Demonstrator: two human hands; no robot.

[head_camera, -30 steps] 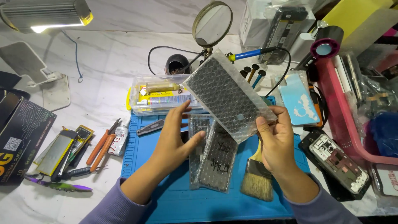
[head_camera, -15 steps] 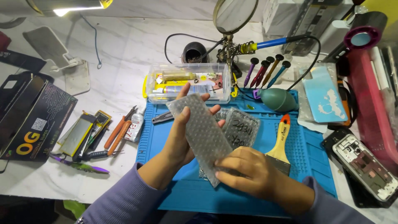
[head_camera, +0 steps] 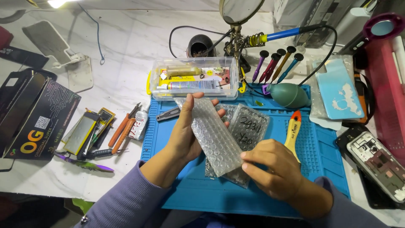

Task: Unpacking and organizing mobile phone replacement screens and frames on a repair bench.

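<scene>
Bubble-wrap pouch (head_camera: 213, 136) sat at the centre of the frame, slanting from upper left to lower right above the blue work mat (head_camera: 320, 169), held between both hands. At the far left of the frame a black box (head_camera: 36, 120) lay on the white tabletop (head_camera: 122, 55), and just right of it were orange-handled pliers (head_camera: 122, 130) and a purple tool (head_camera: 86, 164). The left hand (head_camera: 183, 135) gripped the pouch's upper end, thumb on top and fingers (head_camera: 221, 124) curled behind it. Above that hand, at the mat's upper edge, stood a clear plastic box (head_camera: 194, 78) of tubes. Under the pouch, a second bubble-wrap pouch (head_camera: 249, 126) with dark handwriting lay on the mat. The right hand (head_camera: 274, 169) pinched the held pouch's lower corner with closed fingers. Right of it lay a brush (head_camera: 293, 131) with an orange and yellow handle, then a green air-blower bulb (head_camera: 289, 95), and a light blue phone back (head_camera: 339, 90) at the right.
</scene>
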